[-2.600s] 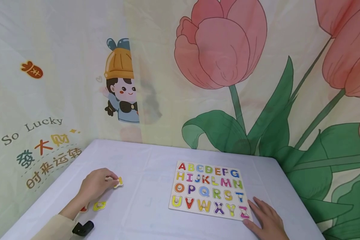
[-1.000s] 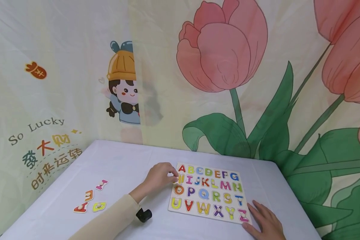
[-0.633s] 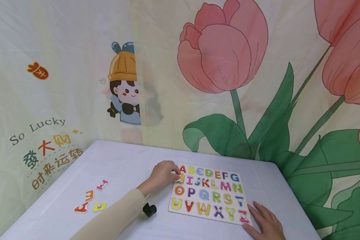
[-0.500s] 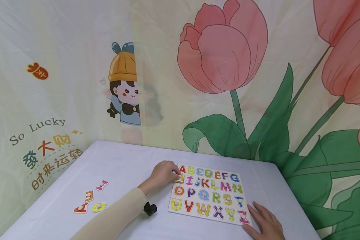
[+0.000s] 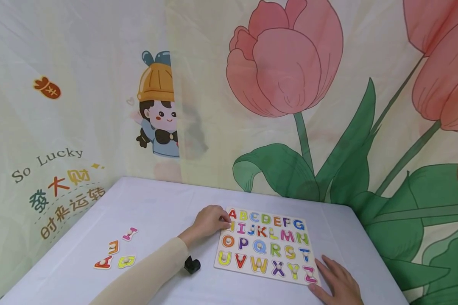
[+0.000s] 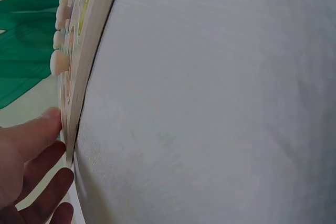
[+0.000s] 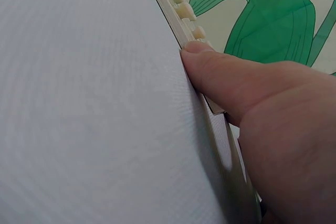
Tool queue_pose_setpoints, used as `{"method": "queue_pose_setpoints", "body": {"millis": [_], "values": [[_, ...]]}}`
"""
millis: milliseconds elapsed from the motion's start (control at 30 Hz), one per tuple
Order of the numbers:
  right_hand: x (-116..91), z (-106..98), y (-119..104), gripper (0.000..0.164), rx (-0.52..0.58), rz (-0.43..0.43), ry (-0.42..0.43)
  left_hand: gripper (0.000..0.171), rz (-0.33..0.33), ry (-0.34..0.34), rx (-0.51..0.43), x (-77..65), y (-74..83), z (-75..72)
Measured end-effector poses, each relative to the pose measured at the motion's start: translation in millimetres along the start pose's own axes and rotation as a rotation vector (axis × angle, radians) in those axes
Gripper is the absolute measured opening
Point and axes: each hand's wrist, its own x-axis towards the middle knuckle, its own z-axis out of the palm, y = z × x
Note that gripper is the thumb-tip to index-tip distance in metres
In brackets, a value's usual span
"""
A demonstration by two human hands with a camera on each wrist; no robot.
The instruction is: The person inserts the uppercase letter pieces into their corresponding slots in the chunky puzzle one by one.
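In the head view, my left hand (image 5: 210, 220) pinches the yellow letter H puzzle piece (image 5: 231, 228) at the left edge of the wooden alphabet board (image 5: 222, 268); its fingertips cover part of the piece. The left wrist view has the thumb (image 6: 39, 125) against the board's face, with the piece out of sight. My right hand (image 5: 337, 280) rests at the board's lower right corner, fingers extended. Up close in the right wrist view, its thumb (image 7: 210, 69) presses on the board's edge. Many letters on the board carry round knobs.
Loose knobbed letters lie on the white table (image 5: 168, 237) at the left: a pink I (image 5: 129, 234), an orange E (image 5: 113, 247), a red A (image 5: 102, 262) and a yellow B (image 5: 127, 262). A black device (image 5: 192, 265) sits by the left wrist. A printed curtain (image 5: 202, 169) hangs behind.
From the loose letters at the left, my left hand has carried the yellow H rightward to the board. Over the last half second it has barely shifted. My right hand has stayed at the corner.
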Motion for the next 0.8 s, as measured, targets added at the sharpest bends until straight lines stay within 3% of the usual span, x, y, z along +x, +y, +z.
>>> {"method": "queue_pose_setpoints", "body": {"millis": [167, 500, 667, 800], "values": [[0, 0, 0, 0.095, -0.007, -0.010, 0.018, 0.007, -0.003, -0.003, 0.026, 0.3, 2.6, -0.4], [0, -3, -3, 0.095, 0.001, 0.009, -0.030, 0.008, 0.005, -0.036, -0.004, -3.6, 0.0, -0.3], [0, -1, -2, 0.094, 0.002, -0.002, 0.004, 0.020, -0.030, -0.023, -0.031, -9.0, 0.3, -13.6], [0, 1, 0, 0.093, -0.003, -0.014, 0.030, 0.017, -0.038, 0.014, -0.035, -17.8, -2.4, -32.1]]}}
